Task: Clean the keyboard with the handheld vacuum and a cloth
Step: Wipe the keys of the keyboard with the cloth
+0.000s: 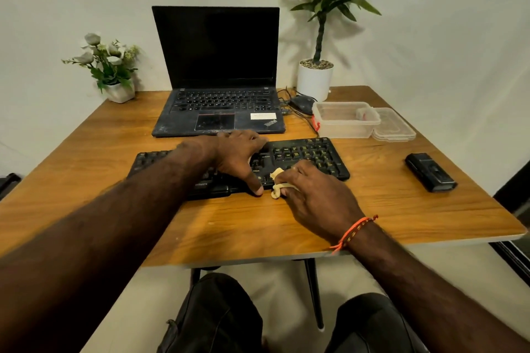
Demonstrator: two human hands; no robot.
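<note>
- Keyboard (309, 156), black, lies on the wooden surface (114, 152) just in front of the laptop (218, 89).
- Left hand (238, 157) rests across its middle, thumb hooked over the front edge; grip steadies it.
- Right hand (312, 195) clenches a bunched cloth (276, 180) at the front edge.
- Step: cloth wipe, judging by contact.
- Handheld vacuum (430, 172) lies well apart, right.
- Next: drag cloth along the keys while the left hand braces.
</note>
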